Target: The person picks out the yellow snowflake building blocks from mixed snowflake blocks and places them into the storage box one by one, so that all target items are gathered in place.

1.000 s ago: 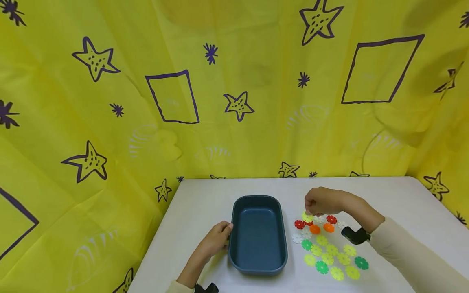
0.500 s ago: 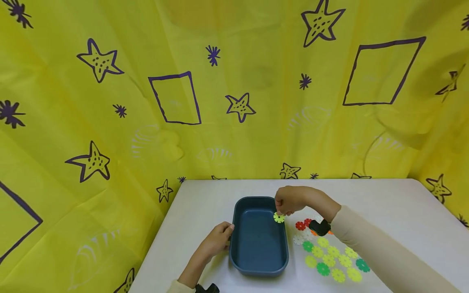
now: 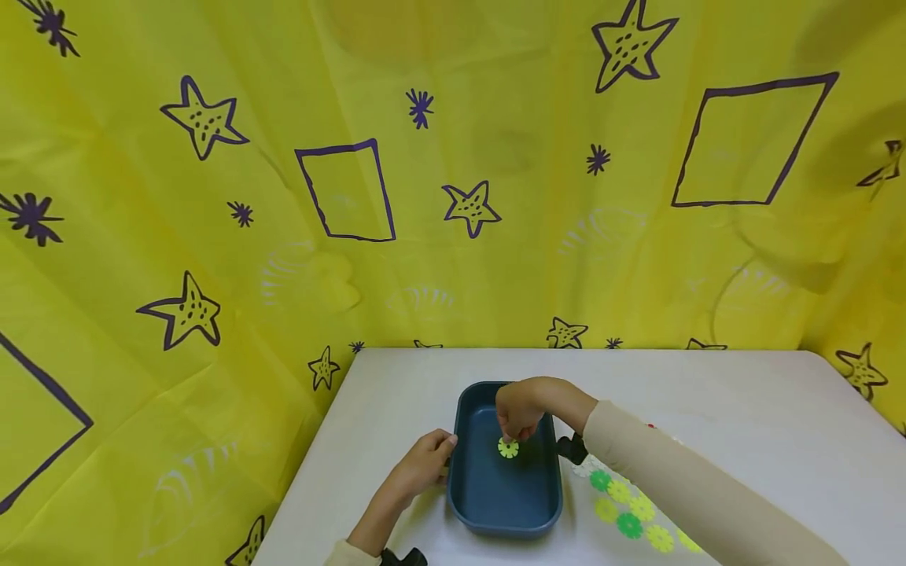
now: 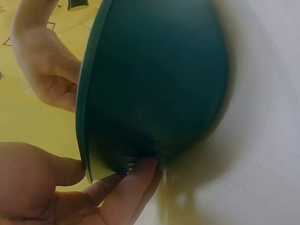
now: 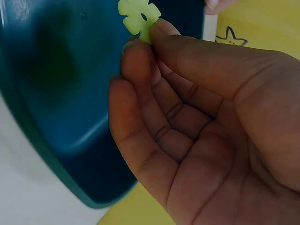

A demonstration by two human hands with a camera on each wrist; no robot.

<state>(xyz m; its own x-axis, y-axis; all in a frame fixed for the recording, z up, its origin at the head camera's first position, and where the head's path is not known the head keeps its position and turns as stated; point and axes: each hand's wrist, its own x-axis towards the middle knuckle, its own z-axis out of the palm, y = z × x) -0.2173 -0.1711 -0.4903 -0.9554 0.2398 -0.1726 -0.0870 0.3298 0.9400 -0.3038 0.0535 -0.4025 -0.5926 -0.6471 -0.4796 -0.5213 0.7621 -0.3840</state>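
A deep blue-green plastic tray stands on the white table. My left hand grips its left wall; in the left wrist view the thumb is at the rim and the fingers press the outer side. Over the inside of the tray, my right hand pinches a yellow-green flower-shaped disc by its edge. The right wrist view shows this disc between thumb and forefinger, with slots round its edge and a hole in its middle. The other fingers are curled beneath.
Several loose flower discs, green, yellow and white, lie on the table right of the tray, partly hidden under the right sleeve. A yellow curtain with drawn stars hangs behind the table and along its sides.
My right hand has lifted the yellow-green disc from the scattered discs and carried it left, over the rim into the tray's space. The left hand has stayed on the tray.
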